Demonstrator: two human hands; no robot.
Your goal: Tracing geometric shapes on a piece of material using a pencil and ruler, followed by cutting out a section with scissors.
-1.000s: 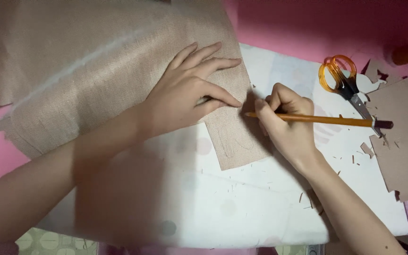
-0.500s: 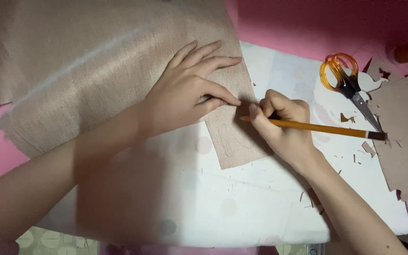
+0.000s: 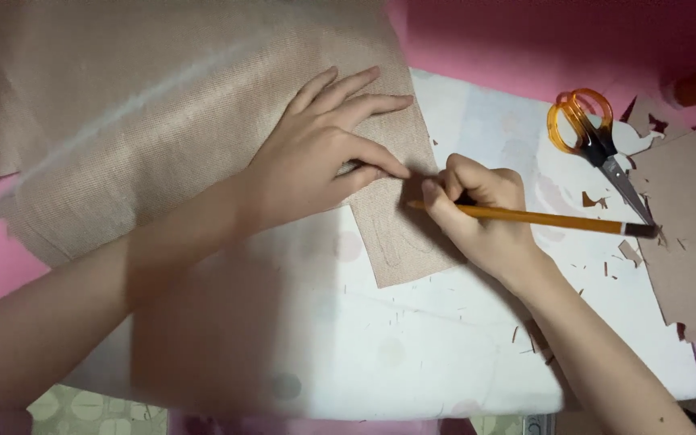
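Tan woven fabric (image 3: 195, 121) spread flat on white sheet; orange pencil (image 3: 541, 217) lying near-horizontal, tip on fabric edge.

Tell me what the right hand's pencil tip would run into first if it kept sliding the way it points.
The right hand aims the pencil leftward along the tan fabric. It would most likely meet the left hand, at its thumb tip pressed on the cloth just ahead.

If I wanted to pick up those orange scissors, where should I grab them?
Probably by the orange loop handles, reaching in from the far side. The scissors lie flat and shut, with the pointed blades aimed toward the right hand, so the handles are the safe, free end.
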